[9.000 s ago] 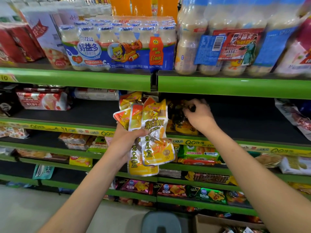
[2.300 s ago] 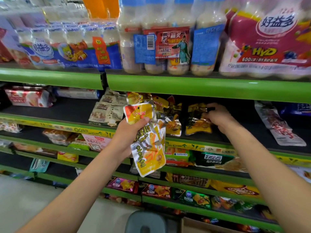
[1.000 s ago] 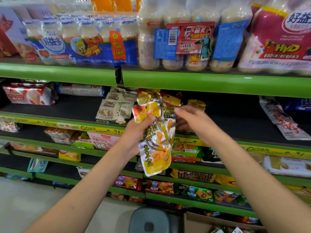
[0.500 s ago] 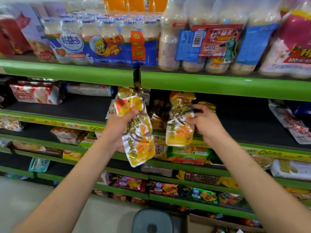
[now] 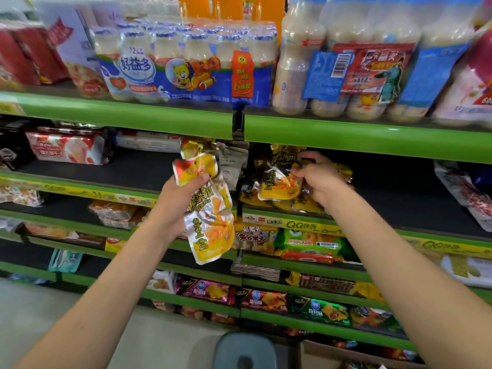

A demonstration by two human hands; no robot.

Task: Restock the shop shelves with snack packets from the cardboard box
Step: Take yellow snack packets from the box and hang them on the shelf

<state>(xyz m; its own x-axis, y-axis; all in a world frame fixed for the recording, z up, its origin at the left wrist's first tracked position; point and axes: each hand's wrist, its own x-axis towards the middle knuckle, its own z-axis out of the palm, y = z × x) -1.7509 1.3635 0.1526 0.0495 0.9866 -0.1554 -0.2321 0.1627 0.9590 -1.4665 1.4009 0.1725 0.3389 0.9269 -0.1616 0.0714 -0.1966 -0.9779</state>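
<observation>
The green shelves (image 5: 367, 137) fill the view, with the cardboard box (image 5: 346, 355) at 5 o'clock. The left hand (image 5: 181, 203) at centre has fingers curled round hanging yellow packets (image 5: 210, 222). At 2 o'clock from it, the right hand (image 5: 319, 179) pinches one packet (image 5: 279, 182) over the shelf stack (image 5: 306, 205).

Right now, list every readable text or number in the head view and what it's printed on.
"好益多" and "72": blue multipack of small bottles, top shelf.
"QQ": yellow shelf-edge strip, below the right hand.
"5": yellow snack packet which that hand holds.
Packet in the left hand: big characters too crumpled to read.
Barcode tag on the large bottles, lower-shelf packets: too blurred.
</observation>
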